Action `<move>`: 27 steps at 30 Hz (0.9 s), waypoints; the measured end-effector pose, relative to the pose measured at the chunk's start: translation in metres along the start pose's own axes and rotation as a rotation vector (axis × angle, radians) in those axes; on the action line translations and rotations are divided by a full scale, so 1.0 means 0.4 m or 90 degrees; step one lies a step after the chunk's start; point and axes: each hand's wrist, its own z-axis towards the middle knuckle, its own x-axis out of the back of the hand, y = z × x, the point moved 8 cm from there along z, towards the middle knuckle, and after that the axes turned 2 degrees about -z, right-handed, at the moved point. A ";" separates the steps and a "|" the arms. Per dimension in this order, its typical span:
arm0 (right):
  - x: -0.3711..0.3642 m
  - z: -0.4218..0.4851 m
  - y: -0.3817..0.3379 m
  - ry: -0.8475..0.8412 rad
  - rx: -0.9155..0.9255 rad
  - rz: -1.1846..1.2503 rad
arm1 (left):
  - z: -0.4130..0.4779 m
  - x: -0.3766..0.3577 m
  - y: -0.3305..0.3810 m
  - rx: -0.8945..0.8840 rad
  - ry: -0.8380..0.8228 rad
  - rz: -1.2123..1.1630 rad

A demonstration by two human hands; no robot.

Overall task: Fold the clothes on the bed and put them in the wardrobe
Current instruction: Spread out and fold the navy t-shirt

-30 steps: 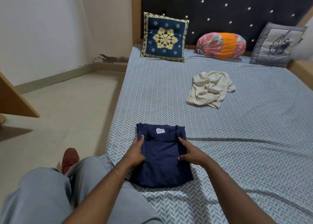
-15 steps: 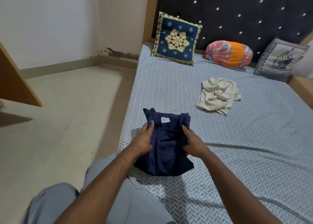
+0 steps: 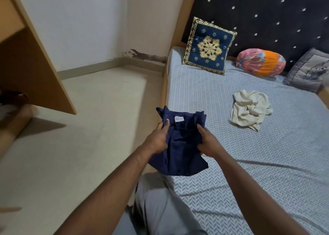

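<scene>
1. L grip (image 3: 157, 139) & R grip (image 3: 209, 143) each pinch the folded navy shirt (image 3: 183, 151) by its sides, over the bed (image 3: 267, 163) edge.
2. Crumpled cream garment (image 3: 249, 111) lies on bed, at 2 o'clock from shirt.

My shirt (image 3: 181, 154), centre frame, is navy; the crumpled garment (image 3: 249, 112) cream; bedsheet (image 3: 267, 163) grey-white herringbone; cushion (image 3: 210, 46) navy with gold.

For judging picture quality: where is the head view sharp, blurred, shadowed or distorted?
Head view: folded navy shirt, left hand and right hand fairly sharp; lower-left corner smeared; wide lens tilts the headboard; soft shadow on the floor below the wooden panel.
</scene>
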 end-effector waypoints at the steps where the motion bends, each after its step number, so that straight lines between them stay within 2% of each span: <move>1: 0.019 -0.014 -0.031 0.003 0.002 0.004 | -0.025 0.033 0.013 0.000 0.005 0.000; 6: 0.169 -0.112 -0.213 -0.015 0.001 0.035 | -0.184 0.238 0.119 0.032 0.022 0.004; 14: 0.412 -0.219 -0.489 -0.031 0.064 0.059 | -0.381 0.533 0.304 0.064 0.069 -0.005; 18: 0.503 -0.201 -0.638 -0.027 0.144 0.050 | -0.457 0.674 0.325 0.088 0.153 0.019; 23: 0.563 -0.151 -0.861 0.065 0.281 0.014 | -0.551 0.855 0.302 0.103 0.330 0.029; 27: 0.554 -0.098 -1.061 0.087 0.379 0.017 | -0.632 1.003 0.244 0.115 0.457 0.052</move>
